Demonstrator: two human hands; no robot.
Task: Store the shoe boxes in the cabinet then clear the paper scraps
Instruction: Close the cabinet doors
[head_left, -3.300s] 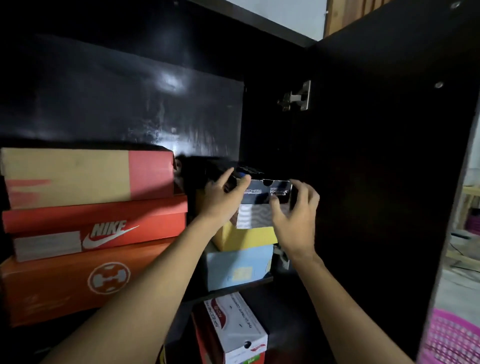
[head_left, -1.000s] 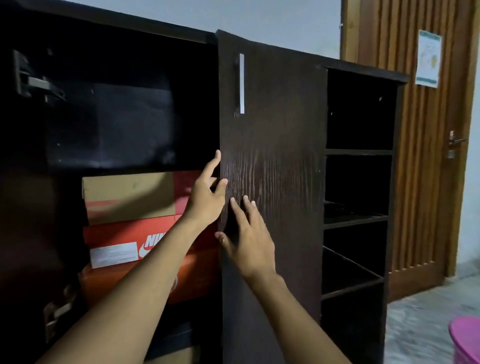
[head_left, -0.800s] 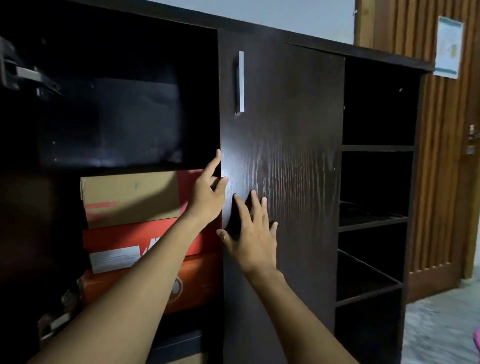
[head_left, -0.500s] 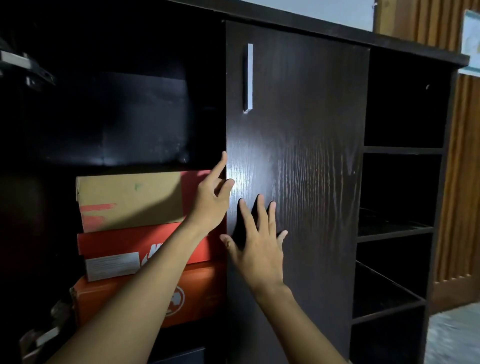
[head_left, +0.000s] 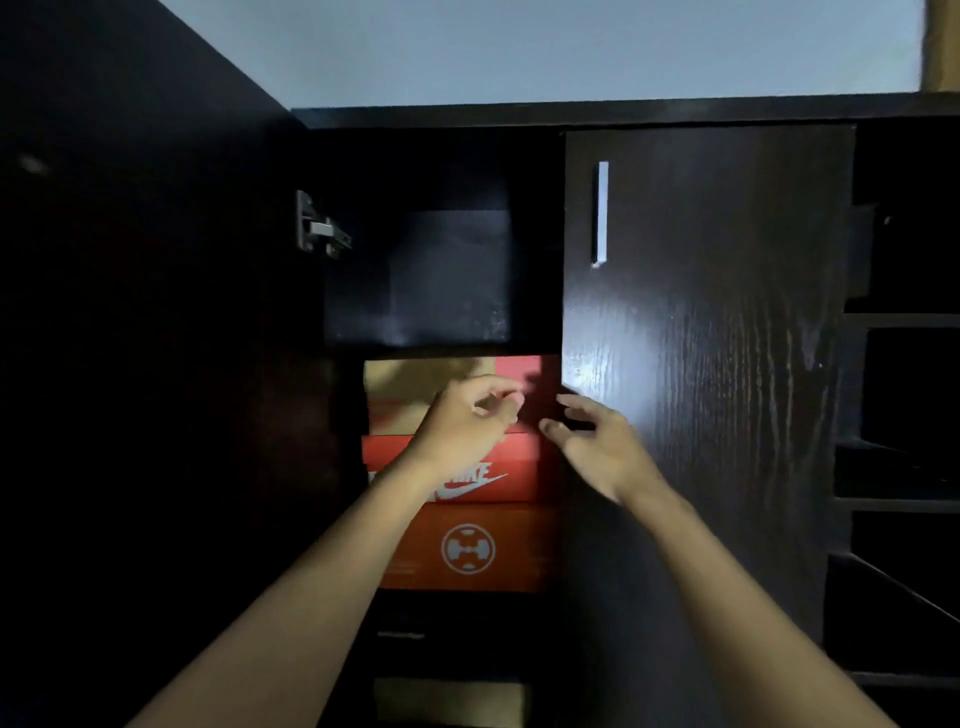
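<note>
Two bare forearms rise from bottom of frame. Left hand (head_left: 467, 418) at centre, fingers loosely curled, thumb near forefinger, gripping nothing. Right hand (head_left: 597, 449) just beside it, fingers relaxed and slightly spread at the left edge of the closed right door (head_left: 701, 374); contact cannot be told.

Door: dark wood grain, glossy, flat, with a slim silver bar handle (head_left: 602, 213). Left door (head_left: 130, 364) swung wide open, metal hinge (head_left: 318, 228) exposed.

Shoe boxes stacked in the open bay behind the hands: tan-and-red box (head_left: 415, 382) on top, red Nike box (head_left: 483, 475) under it, orange box (head_left: 467, 551) with a round logo lowest. Dark free space above the stack. Open shelves (head_left: 909, 415) far right. Pale wall (head_left: 519, 47) beyond.
</note>
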